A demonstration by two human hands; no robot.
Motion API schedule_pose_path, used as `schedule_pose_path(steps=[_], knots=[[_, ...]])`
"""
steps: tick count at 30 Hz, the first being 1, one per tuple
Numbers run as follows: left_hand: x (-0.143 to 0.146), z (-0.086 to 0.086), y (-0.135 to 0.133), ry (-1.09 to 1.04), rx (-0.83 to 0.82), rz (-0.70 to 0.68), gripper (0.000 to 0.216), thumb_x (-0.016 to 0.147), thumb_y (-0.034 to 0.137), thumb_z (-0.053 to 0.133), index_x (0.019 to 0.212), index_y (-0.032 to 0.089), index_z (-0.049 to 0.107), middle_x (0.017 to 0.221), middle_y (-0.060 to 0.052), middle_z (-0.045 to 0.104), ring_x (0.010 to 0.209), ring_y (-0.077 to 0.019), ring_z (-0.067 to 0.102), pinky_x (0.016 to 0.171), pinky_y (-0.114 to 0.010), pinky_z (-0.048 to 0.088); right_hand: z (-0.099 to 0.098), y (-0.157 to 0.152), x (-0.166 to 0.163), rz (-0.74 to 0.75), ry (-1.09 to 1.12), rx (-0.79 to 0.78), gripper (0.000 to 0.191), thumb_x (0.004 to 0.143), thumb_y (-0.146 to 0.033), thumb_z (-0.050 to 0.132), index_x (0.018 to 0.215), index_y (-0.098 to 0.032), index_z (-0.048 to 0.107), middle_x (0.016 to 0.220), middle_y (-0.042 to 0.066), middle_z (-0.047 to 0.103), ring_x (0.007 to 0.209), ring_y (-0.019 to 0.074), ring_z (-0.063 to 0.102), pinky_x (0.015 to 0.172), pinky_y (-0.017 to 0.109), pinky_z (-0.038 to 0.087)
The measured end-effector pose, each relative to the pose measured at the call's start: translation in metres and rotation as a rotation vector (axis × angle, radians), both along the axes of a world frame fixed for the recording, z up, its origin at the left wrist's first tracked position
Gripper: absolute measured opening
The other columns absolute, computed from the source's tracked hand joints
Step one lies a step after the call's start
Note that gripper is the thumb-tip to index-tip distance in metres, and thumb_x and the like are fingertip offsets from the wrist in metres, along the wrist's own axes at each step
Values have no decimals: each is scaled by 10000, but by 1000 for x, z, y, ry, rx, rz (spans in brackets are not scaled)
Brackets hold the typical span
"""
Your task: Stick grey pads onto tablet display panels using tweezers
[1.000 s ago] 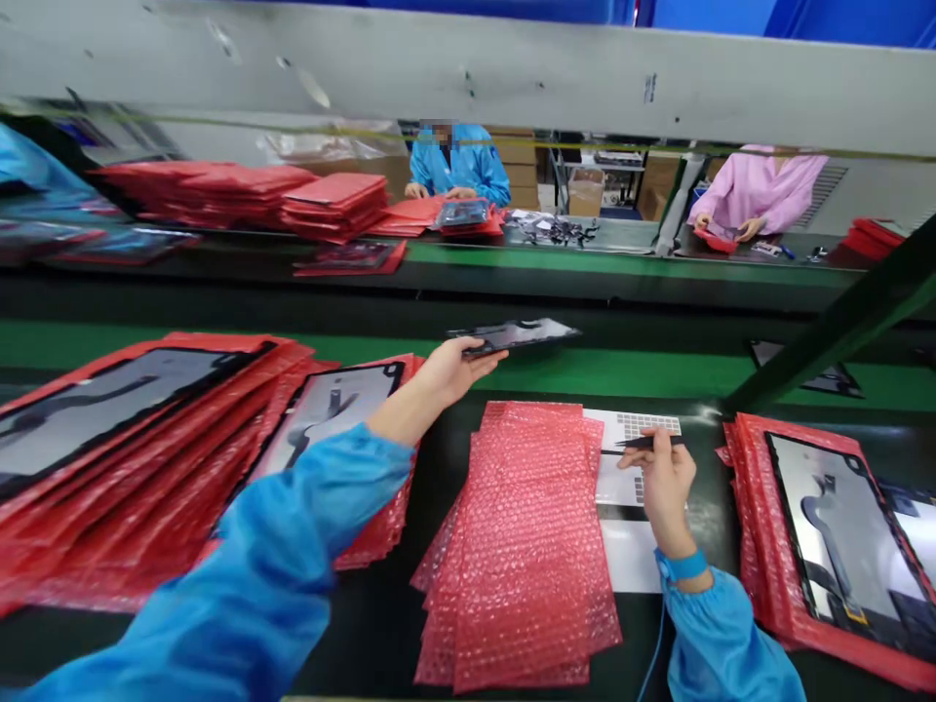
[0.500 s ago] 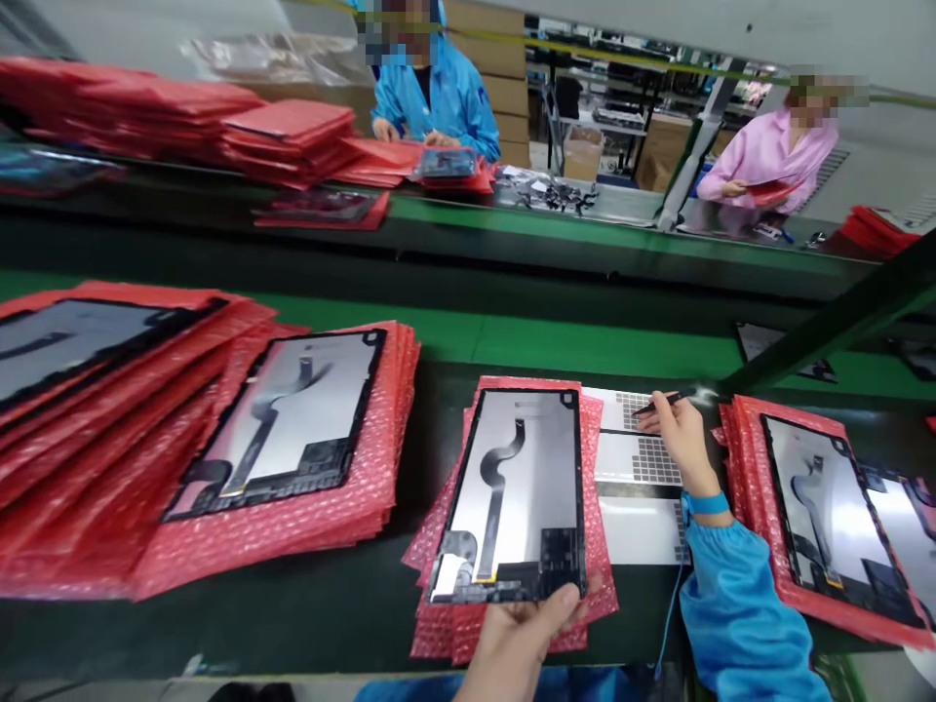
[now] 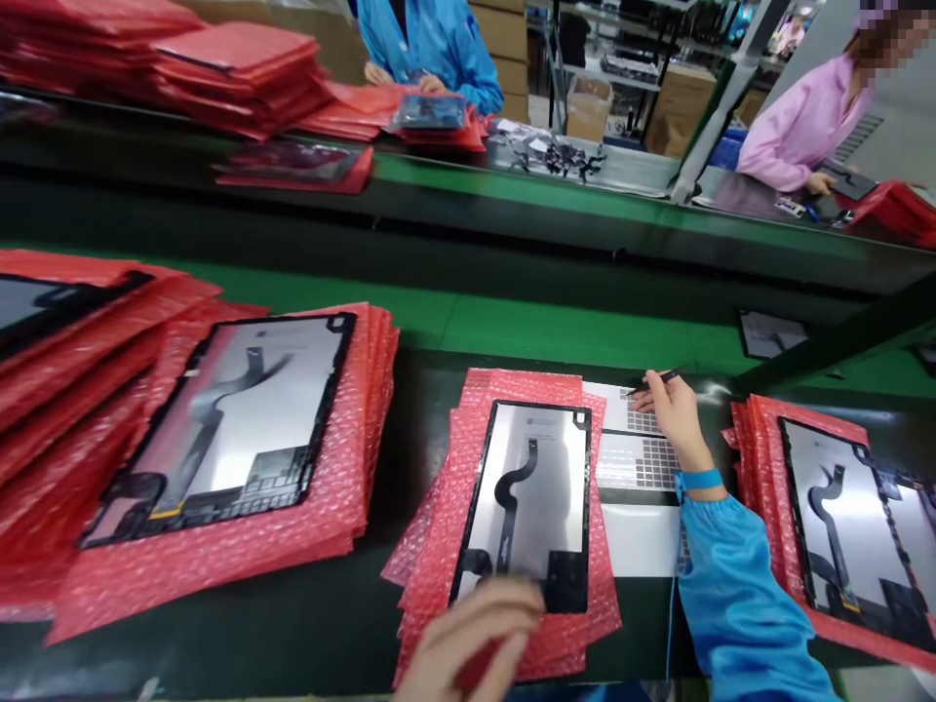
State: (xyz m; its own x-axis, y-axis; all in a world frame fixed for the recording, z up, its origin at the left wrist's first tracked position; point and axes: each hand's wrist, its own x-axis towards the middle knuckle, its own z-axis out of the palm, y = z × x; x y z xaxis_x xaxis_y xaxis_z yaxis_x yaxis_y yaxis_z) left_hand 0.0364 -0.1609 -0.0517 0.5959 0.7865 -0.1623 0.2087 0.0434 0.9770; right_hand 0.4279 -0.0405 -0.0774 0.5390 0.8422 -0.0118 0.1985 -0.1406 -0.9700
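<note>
My left hand point(image 3: 468, 639), somewhat blurred, is at the lower edge of a tablet screen panel point(image 3: 545, 507). Its fingers are curved with the thumb apart, and nothing shows between them. The panel lies face down on a stack of red bubble-wrap bags point(image 3: 431, 546), its dark ribbon cable upward. Farther right, my right hand point(image 3: 677, 414) grips slim black tweezers point(image 3: 658, 380). Their tip is over the upper of the white sheets of small grey stickers point(image 3: 621, 458). A blue wrist strap point(image 3: 700, 480) circles my right wrist.
More screen panels lie on red bags, one at left point(image 3: 241, 409) and one at right point(image 3: 840, 517). A dark post point(image 3: 826, 341) slants over the right side. Beyond the green strip, a person in blue point(image 3: 439, 49) and one in pink point(image 3: 811, 117) work at a raised bench.
My left hand has let go of the panel's lower corner and moved left and down. The panel now lies flatter on the bags. My right hand stays by the sheets with the tweezers.
</note>
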Motion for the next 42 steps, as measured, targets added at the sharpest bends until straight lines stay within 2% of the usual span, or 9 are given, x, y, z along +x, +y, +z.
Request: schedule_pose_path(steps=[3,7,14,26,31,34,37,40,42], knots=[[-6,-9,47,188,456,207,480,1064,354,532,1540,327,586,1619,-88,548,1514,-316,499,1270,-549,404,-1,0,1,1,8,-14,628,826,-798,720,946,-186,646,669,56,761,551,198,747,515,271,604],[-2,-30,89,431,653,111,699,1093,303,446,1734,280,169,1741,-130,355,1606,-327,348,1302,-607,321,0,1,2,5,24,-27,635,810,-804,731,938,-188,642,654,45,755,531,194,740,489,259,589],[-4,-29,97,488,643,-13,738,1103,287,389,1743,290,21,1783,-131,231,1639,-348,241,1295,-625,307,-1,0,4,1,61,-18,603,824,-768,753,949,-188,646,665,37,757,500,171,716,484,247,584],[-6,-27,104,449,594,-67,788,1084,257,374,1734,270,-71,1804,-130,110,1652,-388,156,1303,-656,246,3,3,5,-20,48,-36,621,801,-800,744,912,-197,644,629,32,746,487,177,711,483,259,576],[-4,-21,107,463,580,-75,803,1076,233,358,1727,278,-110,1807,-135,100,1655,-390,148,1296,-677,252,13,-8,-8,-79,94,48,566,839,-765,737,904,-212,637,629,25,744,479,181,713,482,266,568],[1,-9,104,443,683,-45,819,1058,202,394,1733,258,-66,1788,-178,189,1646,-395,201,1279,-693,283,15,-31,-36,-86,164,67,514,883,-721,725,898,-216,634,635,25,743,475,186,713,483,278,579],[18,13,95,320,859,9,730,1028,189,516,1694,190,217,1662,-208,438,1567,-369,388,1252,-609,392,12,-61,-70,-46,270,45,489,907,-697,718,904,-217,627,625,15,740,456,189,705,454,278,579],[41,35,83,159,1021,-62,412,1013,179,594,1421,129,560,1231,-149,719,1165,-272,674,1022,-438,587,7,-83,-97,-18,346,25,473,925,-684,712,912,-219,622,613,5,740,445,182,700,437,267,585],[53,46,74,95,1089,-140,270,1019,212,617,1269,114,639,977,-82,727,897,-217,673,841,-368,609,7,-90,-106,-21,367,24,461,932,-667,719,911,-217,624,616,1,744,443,170,700,449,257,596]])
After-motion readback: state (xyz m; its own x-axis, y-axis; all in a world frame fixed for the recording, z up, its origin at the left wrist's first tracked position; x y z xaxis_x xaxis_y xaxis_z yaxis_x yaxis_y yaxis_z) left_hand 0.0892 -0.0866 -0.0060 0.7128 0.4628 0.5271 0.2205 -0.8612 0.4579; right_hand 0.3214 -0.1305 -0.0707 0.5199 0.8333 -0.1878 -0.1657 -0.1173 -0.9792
